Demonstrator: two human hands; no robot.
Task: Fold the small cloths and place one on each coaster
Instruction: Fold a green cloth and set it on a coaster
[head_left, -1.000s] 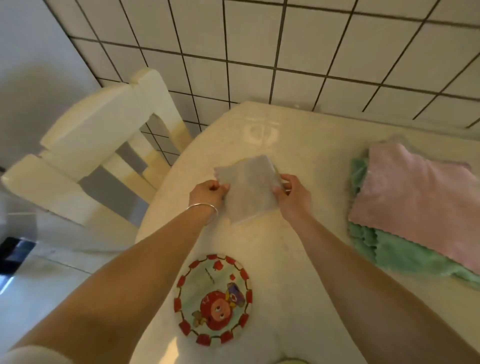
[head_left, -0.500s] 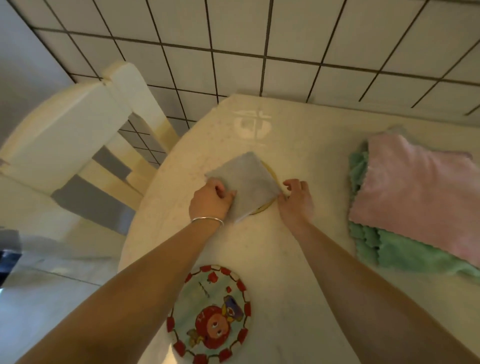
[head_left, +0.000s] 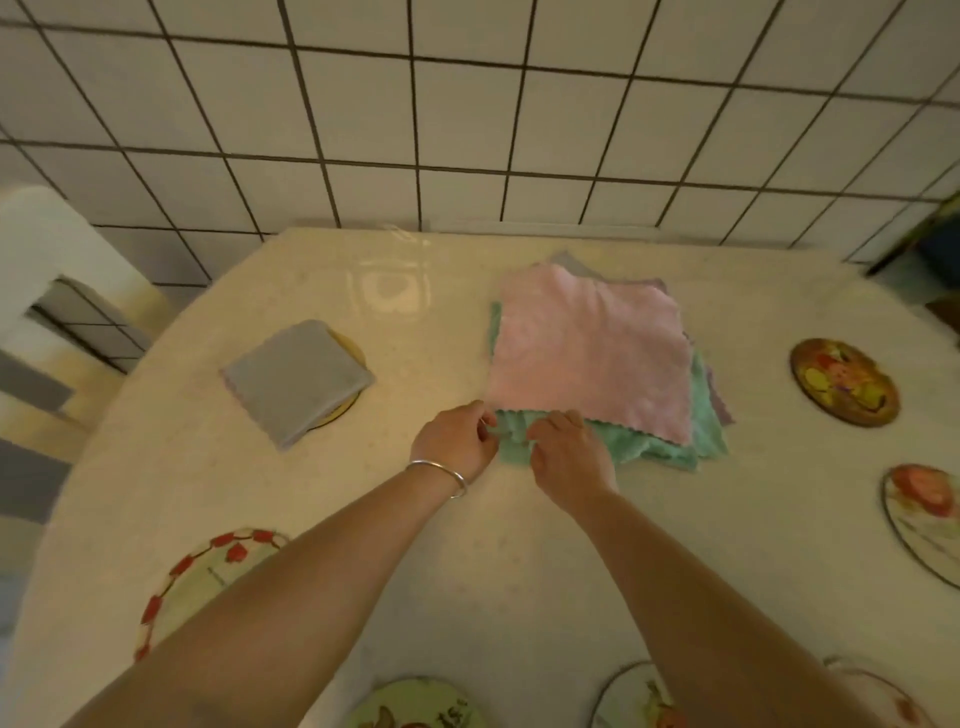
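A folded grey cloth (head_left: 297, 382) lies on a yellow-rimmed coaster (head_left: 349, 347) at the left of the table. A stack of flat cloths sits in the middle: a pink cloth (head_left: 589, 351) on top, a green cloth (head_left: 660, 446) under it, and a greyish one peeking out at the back. My left hand (head_left: 457, 441) and my right hand (head_left: 569, 454) meet at the stack's near left corner. Both pinch the green cloth's corner, just below the pink cloth's edge.
Several round picture coasters lie around the beige table (head_left: 467, 545): a red-bordered coaster (head_left: 197, 582) at near left, a dark coaster (head_left: 844, 382) at far right, others along the right and near edges. A white chair (head_left: 57, 270) stands at the left; a tiled wall is behind.
Both hands let go of the folded grey cloth, left on its coaster, and moved right to the stack's near corner. My view swung right, showing more coasters.
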